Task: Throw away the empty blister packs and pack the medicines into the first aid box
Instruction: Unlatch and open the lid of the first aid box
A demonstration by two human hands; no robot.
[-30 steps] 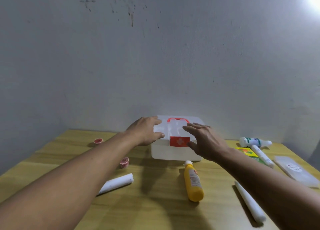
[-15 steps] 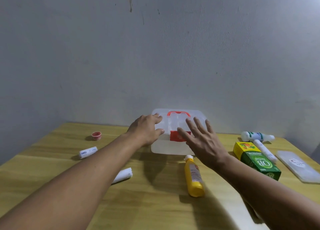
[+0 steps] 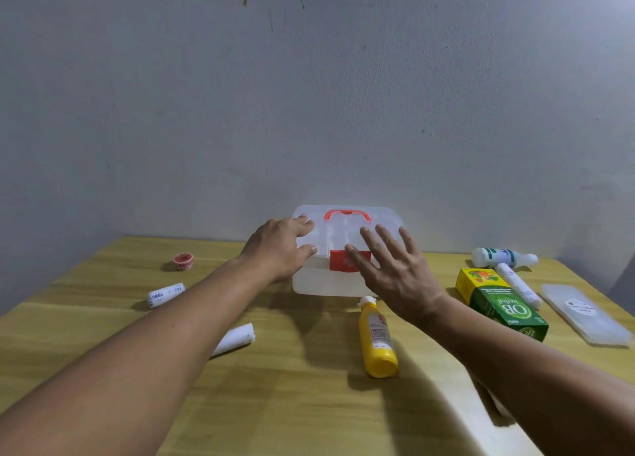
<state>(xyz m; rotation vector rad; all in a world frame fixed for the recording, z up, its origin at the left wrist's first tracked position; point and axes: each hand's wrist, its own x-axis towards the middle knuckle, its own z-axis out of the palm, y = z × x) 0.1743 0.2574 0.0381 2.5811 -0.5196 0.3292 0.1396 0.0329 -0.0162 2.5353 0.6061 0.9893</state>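
Our left hand point(image 3: 280, 247) rests fingers on the closed first aid box point(image 3: 311, 284) lid, likely steadying it; right hand point(image 3: 395, 270) hovers spread and empty over the red latch point(image 3: 338, 261), probably to unclip. Medicines lie loose around: yellow bottle point(image 3: 377, 340) under our right wrist, green box point(image 3: 500, 304) reading "OB herbal" further right.

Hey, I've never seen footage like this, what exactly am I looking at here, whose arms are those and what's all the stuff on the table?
There is no machine: a camera worn on a person's head looks down at their own two bare arms. The left hand rests on the lid of a closed translucent first aid box with a red handle. The right hand hovers open in front of its red latch. Neither holds anything. On the wooden table lie a yellow bottle, a green and yellow carton, white tubes and a small red pot.
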